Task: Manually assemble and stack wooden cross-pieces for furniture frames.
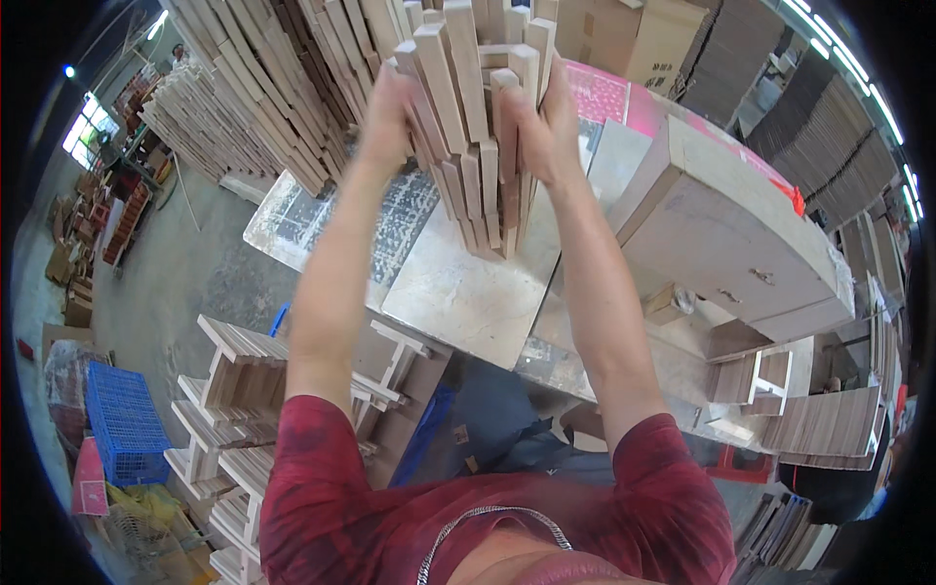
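A stack of upright wooden slats rises from the pale tabletop in front of me, their ends at uneven heights. My left hand, slightly blurred, presses against the stack's left side, its fingers mostly hidden behind the wood. On the right side, my right hand grips the same slats, with the thumb along the near face and the other fingers out of sight. Both arms are stretched forward, so the slats are clasped between my two hands.
More slat stacks stand at the back left. A boxy wooden cabinet is on my right. Stacked wooden frames are at the near left, with a blue crate beyond them. A cardboard box stands behind the table.
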The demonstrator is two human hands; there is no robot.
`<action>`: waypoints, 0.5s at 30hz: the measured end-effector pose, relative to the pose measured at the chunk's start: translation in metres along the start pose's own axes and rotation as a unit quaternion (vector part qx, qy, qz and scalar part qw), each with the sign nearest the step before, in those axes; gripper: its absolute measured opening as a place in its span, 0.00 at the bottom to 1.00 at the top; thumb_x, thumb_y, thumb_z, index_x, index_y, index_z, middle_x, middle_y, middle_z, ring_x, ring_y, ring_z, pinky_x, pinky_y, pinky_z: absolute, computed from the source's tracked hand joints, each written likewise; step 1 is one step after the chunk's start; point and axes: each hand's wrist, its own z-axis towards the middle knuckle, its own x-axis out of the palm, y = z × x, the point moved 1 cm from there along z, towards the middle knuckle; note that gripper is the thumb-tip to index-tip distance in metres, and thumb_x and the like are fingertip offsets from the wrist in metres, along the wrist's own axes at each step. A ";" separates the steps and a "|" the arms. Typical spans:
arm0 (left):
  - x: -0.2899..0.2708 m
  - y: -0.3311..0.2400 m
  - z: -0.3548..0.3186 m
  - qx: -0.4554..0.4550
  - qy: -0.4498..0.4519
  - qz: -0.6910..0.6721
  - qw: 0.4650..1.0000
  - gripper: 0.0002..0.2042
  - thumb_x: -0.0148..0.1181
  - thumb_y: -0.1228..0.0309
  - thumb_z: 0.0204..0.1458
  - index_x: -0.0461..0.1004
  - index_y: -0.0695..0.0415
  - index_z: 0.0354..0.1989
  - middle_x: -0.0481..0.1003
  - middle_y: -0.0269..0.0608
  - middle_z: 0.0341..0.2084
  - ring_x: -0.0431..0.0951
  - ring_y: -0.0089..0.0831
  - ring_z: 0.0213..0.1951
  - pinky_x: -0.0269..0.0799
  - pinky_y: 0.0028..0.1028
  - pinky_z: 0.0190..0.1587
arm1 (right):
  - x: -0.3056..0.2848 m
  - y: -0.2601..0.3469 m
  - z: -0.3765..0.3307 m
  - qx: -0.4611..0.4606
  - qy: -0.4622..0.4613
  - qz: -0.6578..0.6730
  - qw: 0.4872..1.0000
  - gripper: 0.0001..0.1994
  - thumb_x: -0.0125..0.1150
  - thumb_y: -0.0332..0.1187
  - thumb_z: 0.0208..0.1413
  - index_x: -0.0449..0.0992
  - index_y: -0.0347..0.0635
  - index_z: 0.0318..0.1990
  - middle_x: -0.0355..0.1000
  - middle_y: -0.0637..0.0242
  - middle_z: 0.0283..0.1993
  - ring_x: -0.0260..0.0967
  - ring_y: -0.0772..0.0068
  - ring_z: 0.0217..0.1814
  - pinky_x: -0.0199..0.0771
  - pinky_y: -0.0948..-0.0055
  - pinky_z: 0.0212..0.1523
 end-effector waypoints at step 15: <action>0.037 0.002 -0.005 0.189 -0.100 0.100 0.972 0.36 0.52 0.44 0.63 0.60 0.64 0.66 0.69 0.46 0.58 0.67 0.36 0.61 0.59 0.34 0.66 | 0.009 0.003 -0.029 -0.013 -0.058 -0.143 0.988 0.42 0.55 0.46 0.65 0.43 0.26 0.74 0.48 0.42 0.76 0.46 0.49 0.79 0.44 0.60 0.76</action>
